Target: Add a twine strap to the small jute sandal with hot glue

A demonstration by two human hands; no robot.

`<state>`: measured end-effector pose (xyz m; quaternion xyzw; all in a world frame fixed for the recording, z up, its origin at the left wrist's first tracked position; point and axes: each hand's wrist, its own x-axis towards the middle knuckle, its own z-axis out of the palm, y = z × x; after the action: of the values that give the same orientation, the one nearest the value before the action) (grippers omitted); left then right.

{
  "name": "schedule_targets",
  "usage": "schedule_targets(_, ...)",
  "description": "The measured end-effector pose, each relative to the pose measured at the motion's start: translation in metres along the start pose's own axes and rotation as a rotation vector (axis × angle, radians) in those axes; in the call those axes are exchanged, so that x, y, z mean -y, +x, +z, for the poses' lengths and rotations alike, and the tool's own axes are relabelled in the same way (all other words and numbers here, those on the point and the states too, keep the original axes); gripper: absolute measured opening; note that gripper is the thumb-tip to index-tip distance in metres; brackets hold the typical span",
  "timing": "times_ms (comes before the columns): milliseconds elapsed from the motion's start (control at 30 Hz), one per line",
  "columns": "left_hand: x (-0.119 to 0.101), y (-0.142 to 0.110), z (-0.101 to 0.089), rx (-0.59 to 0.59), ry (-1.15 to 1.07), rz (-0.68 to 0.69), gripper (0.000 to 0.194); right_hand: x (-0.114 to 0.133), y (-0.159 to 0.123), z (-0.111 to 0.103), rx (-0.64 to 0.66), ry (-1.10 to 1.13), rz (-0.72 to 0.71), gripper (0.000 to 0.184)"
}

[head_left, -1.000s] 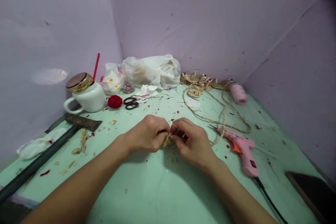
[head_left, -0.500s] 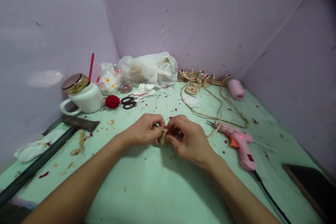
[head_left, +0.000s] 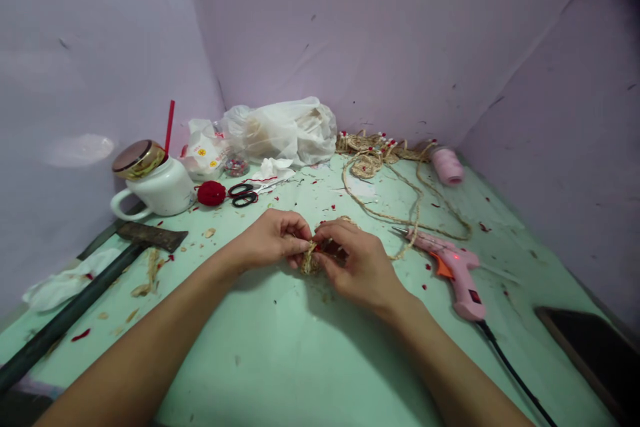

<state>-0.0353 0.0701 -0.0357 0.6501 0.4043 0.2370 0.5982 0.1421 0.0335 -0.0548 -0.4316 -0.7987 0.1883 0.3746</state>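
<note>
My left hand [head_left: 273, 240] and my right hand [head_left: 357, 267] meet at the middle of the pale green table [head_left: 280, 353]. Both pinch a small coiled jute twine piece [head_left: 309, 259] with a bit of red in it. The fingers of each hand are curled tight round it, so most of the piece is hidden. A strand of jute twine [head_left: 400, 219] runs from my right hand toward the back of the table.
A pink hot glue gun [head_left: 453, 270] with a black cord lies right of my hands. A hammer [head_left: 90, 287], white mug [head_left: 160, 187], red ball [head_left: 211, 193] and black scissors [head_left: 243, 195] lie at the left. Plastic bags [head_left: 280, 130], twine coils [head_left: 367, 150] and a pink spool [head_left: 447, 165] are at the back.
Both hands have shifted slightly left and further away while working the twine piece between the fingers. The view has tilted a little. Nothing else on the table has moved.
</note>
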Motion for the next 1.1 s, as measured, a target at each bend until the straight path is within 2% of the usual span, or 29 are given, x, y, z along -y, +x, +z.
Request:
schedule_targets(167,0.004,0.001,0.003,-0.026,0.042,0.023,0.009,0.002,0.001,-0.001,0.014,-0.027,0.027,0.022)
schedule_targets(300,0.004,-0.001,0.003,0.046,0.064,0.051,0.01,0.004,0.001,0.0,0.023,-0.041,0.018,0.024)
schedule_targets(633,0.005,0.0,-0.006,0.169,-0.087,0.012,0.017,0.007,0.001,-0.001,0.024,-0.054,0.029,0.023)
schedule_targets(767,0.006,0.001,-0.009,0.136,-0.05,0.036,0.013,0.004,0.0,-0.001,0.017,-0.036,0.019,0.023)
schedule_targets(867,0.002,0.0,-0.008,0.069,0.01,0.031,0.011,0.001,-0.001,0.001,0.005,-0.042,-0.005,0.024)
schedule_targets(1000,-0.005,-0.002,-0.006,0.027,0.026,-0.017,0.021,-0.003,-0.001,0.005,0.003,-0.094,-0.027,0.027)
schedule_targets(1100,-0.006,-0.003,-0.005,0.021,0.063,-0.08,0.021,-0.002,-0.003,0.005,0.018,-0.116,-0.039,0.037)
